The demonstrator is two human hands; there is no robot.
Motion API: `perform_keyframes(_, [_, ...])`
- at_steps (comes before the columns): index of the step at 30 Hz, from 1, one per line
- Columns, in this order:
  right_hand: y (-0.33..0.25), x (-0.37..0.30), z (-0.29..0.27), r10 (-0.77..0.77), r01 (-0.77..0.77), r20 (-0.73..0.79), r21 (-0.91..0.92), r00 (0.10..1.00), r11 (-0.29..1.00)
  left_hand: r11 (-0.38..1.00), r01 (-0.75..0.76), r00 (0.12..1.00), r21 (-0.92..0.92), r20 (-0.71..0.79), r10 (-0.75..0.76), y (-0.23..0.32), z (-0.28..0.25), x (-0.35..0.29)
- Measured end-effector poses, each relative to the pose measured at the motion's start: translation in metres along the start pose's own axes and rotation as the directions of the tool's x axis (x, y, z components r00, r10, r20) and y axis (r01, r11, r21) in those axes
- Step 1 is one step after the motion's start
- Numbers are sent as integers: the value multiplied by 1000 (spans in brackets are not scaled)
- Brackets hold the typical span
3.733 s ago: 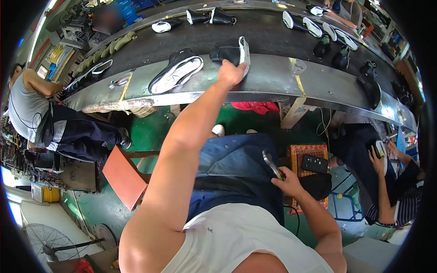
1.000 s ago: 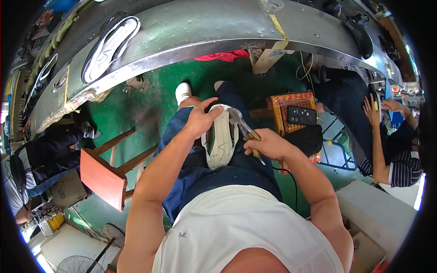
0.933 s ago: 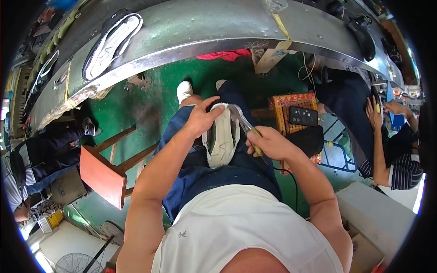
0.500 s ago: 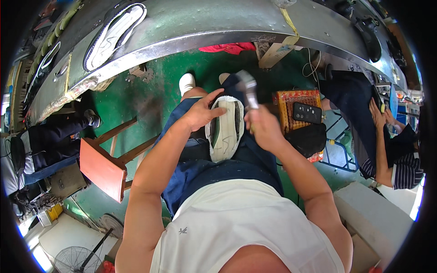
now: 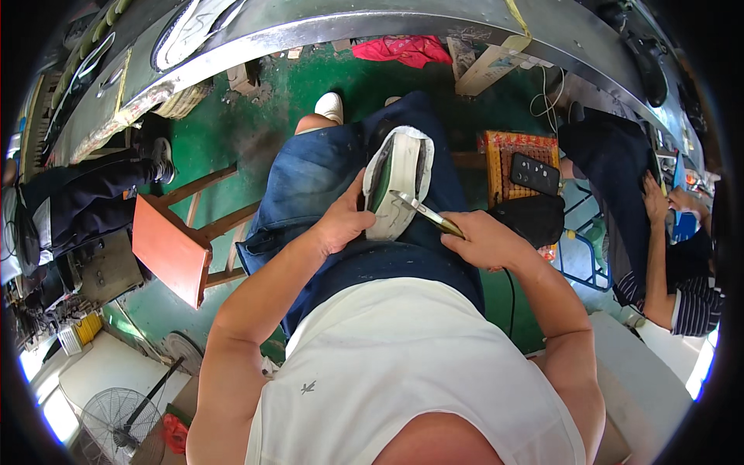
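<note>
An upturned shoe upper on a last [image 5: 397, 186] rests on my lap between my thighs. Its whitish bottom faces up with scribbled marks, a rough white edge folds round it, and a green patch shows along the left side. My left hand [image 5: 343, 221] grips its near left side, thumb on the bottom. In my right hand [image 5: 488, 239] are shoemaker's pliers [image 5: 422, 208] with a silver head and yellowish handles. Their head lies over the shoe's bottom; whether the jaws bite on anything is too small to tell.
A metal workbench [image 5: 325, 32] crosses ahead, with another shoe upper [image 5: 190, 35] on it. An orange stool [image 5: 172, 249] stands left. To the right, a woven seat [image 5: 504, 151] bears a black phone [image 5: 535, 174] and a black bag [image 5: 531, 221]. A co-worker's hand [image 5: 656, 198] shows farther right.
The pliers, raised and blurred beyond the shoe before, have come down toward me onto its bottom. The shoe is tilted and turned, and my left hand has slid to its near side.
</note>
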State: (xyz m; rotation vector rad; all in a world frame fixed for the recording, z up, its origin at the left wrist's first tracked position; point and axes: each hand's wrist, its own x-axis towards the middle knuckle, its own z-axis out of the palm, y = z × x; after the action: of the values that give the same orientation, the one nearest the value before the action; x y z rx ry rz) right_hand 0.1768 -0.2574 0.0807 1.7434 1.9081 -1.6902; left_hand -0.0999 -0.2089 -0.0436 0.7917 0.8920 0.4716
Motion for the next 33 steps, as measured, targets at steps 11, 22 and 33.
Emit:
perform_keyframes(11, [-25,14,9,-156,68,-92,-615,983,786,855,12,988,519,-139,71,-6,34,-15])
perform_keyframes(22, [-23,77,-10,-82,149,142,-565,986,811,863,-3,950,-505,-272,-155,-6,31,8])
perform_keyframes(33, [24,42,36,-309,129,-356,-449,882,884,894,70,706,442,-655,269,-26,54,42])
